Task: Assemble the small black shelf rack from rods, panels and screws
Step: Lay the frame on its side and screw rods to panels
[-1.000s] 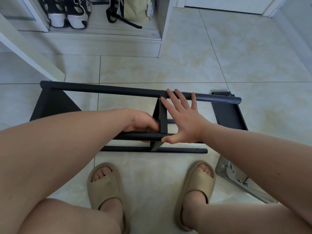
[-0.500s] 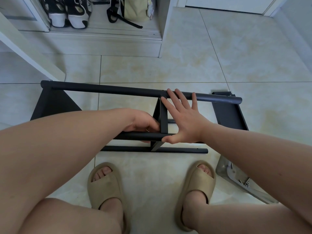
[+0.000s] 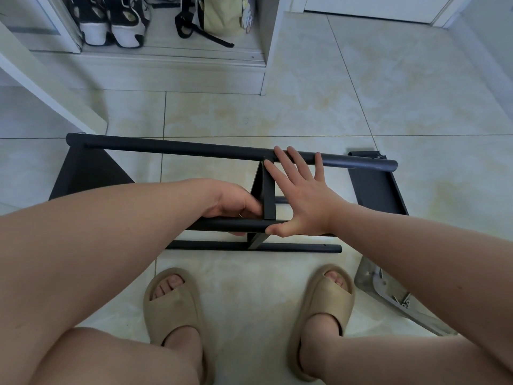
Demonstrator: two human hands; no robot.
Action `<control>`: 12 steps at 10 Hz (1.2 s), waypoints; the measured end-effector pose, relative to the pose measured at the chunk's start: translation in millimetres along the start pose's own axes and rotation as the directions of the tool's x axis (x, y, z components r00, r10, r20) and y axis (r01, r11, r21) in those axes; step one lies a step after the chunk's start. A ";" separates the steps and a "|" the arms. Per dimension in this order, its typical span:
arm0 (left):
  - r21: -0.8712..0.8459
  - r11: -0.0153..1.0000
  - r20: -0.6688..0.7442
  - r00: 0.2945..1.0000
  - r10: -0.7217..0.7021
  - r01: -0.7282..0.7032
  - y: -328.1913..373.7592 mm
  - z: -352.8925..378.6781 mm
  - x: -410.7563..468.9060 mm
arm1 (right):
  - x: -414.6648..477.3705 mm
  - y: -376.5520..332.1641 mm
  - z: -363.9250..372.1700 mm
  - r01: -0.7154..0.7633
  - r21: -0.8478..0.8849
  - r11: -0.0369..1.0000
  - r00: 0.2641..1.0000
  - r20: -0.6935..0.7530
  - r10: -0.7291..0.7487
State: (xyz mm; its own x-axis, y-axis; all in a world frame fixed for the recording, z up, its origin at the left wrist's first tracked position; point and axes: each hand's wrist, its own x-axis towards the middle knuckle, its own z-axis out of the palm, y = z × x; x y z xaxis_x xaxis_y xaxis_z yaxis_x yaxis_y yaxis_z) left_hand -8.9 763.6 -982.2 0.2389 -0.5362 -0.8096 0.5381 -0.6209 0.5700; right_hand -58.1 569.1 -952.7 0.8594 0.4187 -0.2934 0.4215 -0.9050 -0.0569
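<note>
Gripped in the curled left hand (image 3: 236, 204) is the rack's (image 3: 372, 187) near rod (image 3: 216, 225), just beside the upright middle panel (image 3: 268, 195), which is pressed from the other side by the flat, spread right hand (image 3: 302, 207), whose fingertips (image 3: 277, 150) are laid on the far rod (image 3: 180, 147).

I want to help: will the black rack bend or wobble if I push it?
Probably no bending: the black rack has straight, stiff-looking rods. It may wobble; the right hand lies flat against the middle panel, perhaps steadying it.
</note>
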 end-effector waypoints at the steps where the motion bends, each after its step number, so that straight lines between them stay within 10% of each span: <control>1: -0.020 0.999 0.040 0.999 0.026 -0.025 -0.5 -1.1 -1.3 | -0.2 0.1 0.2 0.001 0.001 1.000 1.000 -0.004 -0.001; 12: 0.000 1.000 0.035 0.999 0.012 -0.012 -1.4 -2.0 -1.0 | -0.2 -0.3 -0.5 -0.003 -0.005 1.000 1.000 0.001 0.003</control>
State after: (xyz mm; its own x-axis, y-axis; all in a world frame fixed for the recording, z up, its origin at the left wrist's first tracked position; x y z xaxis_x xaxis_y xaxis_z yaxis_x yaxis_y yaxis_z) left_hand -8.3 766.2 -982.4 0.2172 -0.5633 -0.7972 0.5349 -0.6145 0.5799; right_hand -58.3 569.4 -952.2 0.8603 0.4163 -0.2944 0.4206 -0.9058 -0.0517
